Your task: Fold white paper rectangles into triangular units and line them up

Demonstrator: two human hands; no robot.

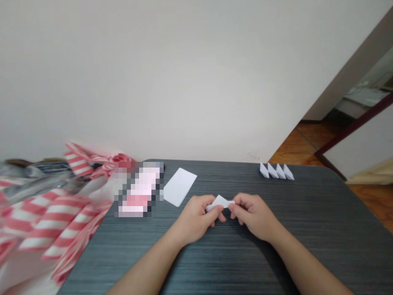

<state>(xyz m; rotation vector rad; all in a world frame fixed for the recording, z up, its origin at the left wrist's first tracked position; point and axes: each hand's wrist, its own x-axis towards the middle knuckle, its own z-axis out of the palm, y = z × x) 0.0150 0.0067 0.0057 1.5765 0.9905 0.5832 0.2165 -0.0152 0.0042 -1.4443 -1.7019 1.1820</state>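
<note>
Between my two hands, just above the dark table (196, 262), is a small piece of folded white paper (220, 201) with a pointed top. My left hand (199, 218) pinches its left part, thumb in front. The fingertips of my right hand (252, 214) close on its narrow right end. Beyond my left hand lie white paper sheets (179, 187), flat on the table; how many are stacked I cannot tell. Toward the back right stand several small folded white paper pieces (276, 171), lined up in a row.
A blurred-out pinkish oblong object (139, 188) lies at the table's left side. Left of the table is a heap of red-and-white striped cloth (52, 221). A pale wall (196, 82) rises behind the table. To the right are a wooden floor (291, 143) and a doorway.
</note>
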